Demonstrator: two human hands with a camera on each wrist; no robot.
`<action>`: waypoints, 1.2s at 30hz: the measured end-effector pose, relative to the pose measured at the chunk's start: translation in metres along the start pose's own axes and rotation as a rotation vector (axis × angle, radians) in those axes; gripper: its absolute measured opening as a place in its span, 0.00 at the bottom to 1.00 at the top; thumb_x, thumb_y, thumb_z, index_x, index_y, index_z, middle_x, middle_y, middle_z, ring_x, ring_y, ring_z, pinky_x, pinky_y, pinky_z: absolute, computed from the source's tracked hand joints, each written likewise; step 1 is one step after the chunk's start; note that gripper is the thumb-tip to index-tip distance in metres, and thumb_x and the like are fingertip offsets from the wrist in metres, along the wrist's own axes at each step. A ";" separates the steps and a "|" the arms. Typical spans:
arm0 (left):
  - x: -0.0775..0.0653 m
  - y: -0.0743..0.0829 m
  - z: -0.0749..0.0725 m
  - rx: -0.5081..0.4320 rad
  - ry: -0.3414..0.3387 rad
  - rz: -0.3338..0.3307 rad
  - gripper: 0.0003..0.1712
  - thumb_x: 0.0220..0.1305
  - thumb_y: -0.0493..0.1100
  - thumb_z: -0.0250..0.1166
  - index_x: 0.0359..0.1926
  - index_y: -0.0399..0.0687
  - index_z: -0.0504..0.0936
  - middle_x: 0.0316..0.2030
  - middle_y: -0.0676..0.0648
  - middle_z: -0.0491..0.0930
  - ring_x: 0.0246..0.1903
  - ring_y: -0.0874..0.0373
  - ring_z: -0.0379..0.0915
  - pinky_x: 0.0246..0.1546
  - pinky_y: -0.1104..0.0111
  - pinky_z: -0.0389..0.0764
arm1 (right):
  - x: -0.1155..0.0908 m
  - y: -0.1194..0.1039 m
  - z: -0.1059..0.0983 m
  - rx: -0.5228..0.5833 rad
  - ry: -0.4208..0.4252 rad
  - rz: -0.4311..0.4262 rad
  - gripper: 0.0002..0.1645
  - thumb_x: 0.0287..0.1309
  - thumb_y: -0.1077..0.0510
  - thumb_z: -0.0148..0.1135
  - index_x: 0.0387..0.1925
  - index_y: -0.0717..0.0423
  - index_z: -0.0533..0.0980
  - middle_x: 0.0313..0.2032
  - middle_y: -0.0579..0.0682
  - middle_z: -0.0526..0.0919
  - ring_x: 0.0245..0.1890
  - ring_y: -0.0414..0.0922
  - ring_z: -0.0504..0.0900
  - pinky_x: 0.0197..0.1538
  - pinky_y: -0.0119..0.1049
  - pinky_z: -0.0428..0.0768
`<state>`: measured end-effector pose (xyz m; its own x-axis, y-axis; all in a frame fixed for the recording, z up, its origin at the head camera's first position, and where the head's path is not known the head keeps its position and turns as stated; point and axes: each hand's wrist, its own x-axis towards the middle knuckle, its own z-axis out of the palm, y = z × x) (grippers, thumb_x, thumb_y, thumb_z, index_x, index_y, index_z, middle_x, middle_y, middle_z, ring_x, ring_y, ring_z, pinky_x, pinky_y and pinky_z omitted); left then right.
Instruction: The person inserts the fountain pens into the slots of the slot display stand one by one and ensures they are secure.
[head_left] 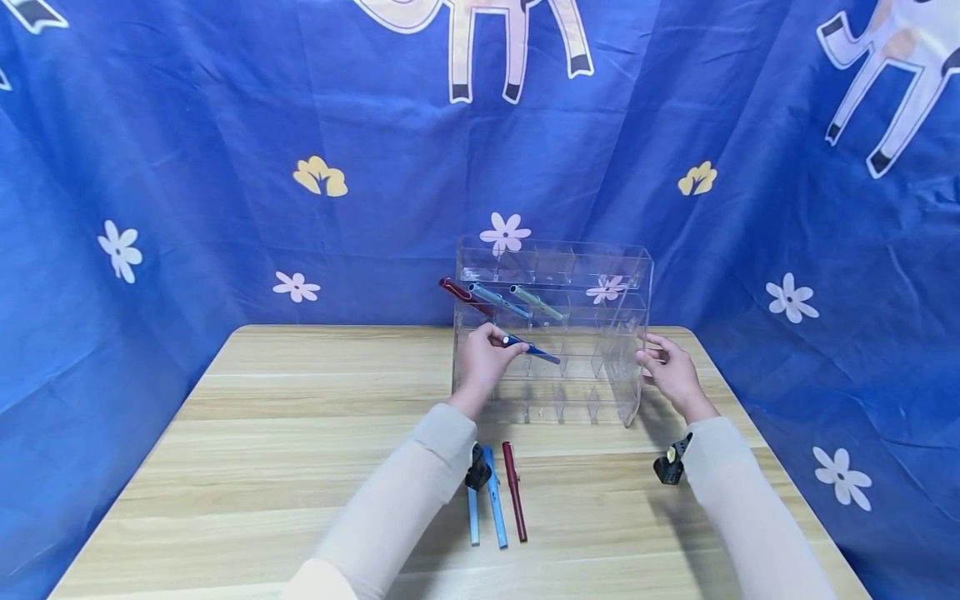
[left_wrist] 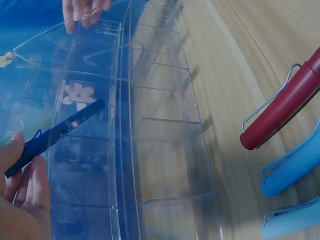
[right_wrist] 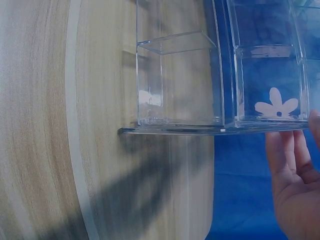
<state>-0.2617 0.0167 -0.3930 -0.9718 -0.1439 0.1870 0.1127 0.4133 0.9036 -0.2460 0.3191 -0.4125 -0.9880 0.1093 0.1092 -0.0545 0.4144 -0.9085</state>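
A dark blue pen (head_left: 538, 351) is pinched between the thumb and fingers of my left hand (head_left: 480, 362). It slants in front of a middle tier of a clear acrylic display rack (head_left: 630, 350), its tip end pointing right and overlapping the compartments in the head view. My right hand (head_left: 672, 379) grips the rack's right side panel at its edge, thumb and fingers on either side. On a tier above the left hand lie a dark red pen (head_left: 465, 296), a light blue pen (head_left: 498, 300) and a pale green pen (head_left: 537, 302), side by side.
On the wooden table (head_left: 300, 450) before the rack lie a dark red pen (head_left: 514, 492), a blue pen (head_left: 496, 500) and a light blue pen (head_left: 473, 518), partly hidden by the left wrist camera (head_left: 477, 468). A blue patterned curtain (head_left: 225, 208) hangs behind and at both sides.
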 end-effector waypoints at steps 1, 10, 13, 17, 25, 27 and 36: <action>0.000 0.001 0.001 0.000 -0.004 -0.003 0.18 0.45 0.46 0.78 0.26 0.46 0.76 0.23 0.51 0.78 0.24 0.58 0.73 0.25 0.68 0.73 | 0.000 0.000 0.000 0.001 -0.001 0.001 0.27 0.68 0.62 0.53 0.66 0.65 0.63 0.55 0.71 0.71 0.41 0.37 0.77 0.43 0.41 0.82; -0.002 0.008 0.003 0.042 -0.028 -0.016 0.17 0.47 0.46 0.77 0.28 0.45 0.78 0.26 0.50 0.82 0.25 0.58 0.76 0.24 0.69 0.74 | 0.000 0.000 0.000 0.011 0.001 0.001 0.27 0.68 0.62 0.53 0.65 0.64 0.63 0.54 0.71 0.71 0.38 0.30 0.75 0.42 0.40 0.83; -0.003 0.009 0.002 0.055 -0.032 -0.014 0.17 0.47 0.46 0.77 0.28 0.45 0.77 0.26 0.49 0.81 0.25 0.57 0.76 0.25 0.68 0.75 | 0.000 -0.001 0.000 0.019 0.001 -0.003 0.27 0.68 0.62 0.53 0.65 0.65 0.63 0.54 0.72 0.72 0.36 0.28 0.75 0.42 0.40 0.83; -0.004 0.009 0.000 0.050 -0.039 -0.020 0.16 0.47 0.46 0.77 0.29 0.45 0.78 0.26 0.50 0.81 0.26 0.57 0.77 0.26 0.67 0.77 | -0.001 -0.001 0.000 0.028 0.002 -0.003 0.27 0.68 0.63 0.53 0.65 0.66 0.63 0.53 0.73 0.72 0.34 0.27 0.75 0.42 0.40 0.83; -0.004 0.005 -0.004 -0.055 -0.046 0.004 0.19 0.48 0.48 0.77 0.38 0.43 0.82 0.29 0.49 0.81 0.30 0.57 0.78 0.32 0.66 0.80 | -0.001 0.000 0.000 0.004 -0.008 0.000 0.28 0.68 0.61 0.53 0.66 0.65 0.62 0.55 0.72 0.71 0.40 0.33 0.76 0.43 0.41 0.82; -0.004 0.002 -0.007 -0.084 -0.046 0.035 0.19 0.49 0.47 0.76 0.40 0.43 0.83 0.31 0.49 0.82 0.31 0.58 0.79 0.34 0.66 0.80 | -0.001 0.000 0.000 0.005 -0.007 0.000 0.28 0.68 0.61 0.53 0.66 0.65 0.62 0.54 0.72 0.71 0.40 0.34 0.76 0.43 0.41 0.82; -0.003 -0.006 -0.014 -0.075 -0.090 0.193 0.12 0.54 0.38 0.73 0.41 0.41 0.86 0.33 0.46 0.85 0.32 0.57 0.82 0.34 0.69 0.82 | 0.000 -0.001 0.000 0.022 0.001 0.005 0.27 0.68 0.62 0.53 0.65 0.66 0.62 0.54 0.72 0.72 0.37 0.31 0.77 0.42 0.39 0.83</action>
<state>-0.2569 0.0022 -0.3937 -0.9447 0.0133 0.3275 0.3105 0.3569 0.8810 -0.2457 0.3184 -0.4121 -0.9881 0.1123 0.1048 -0.0526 0.3939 -0.9177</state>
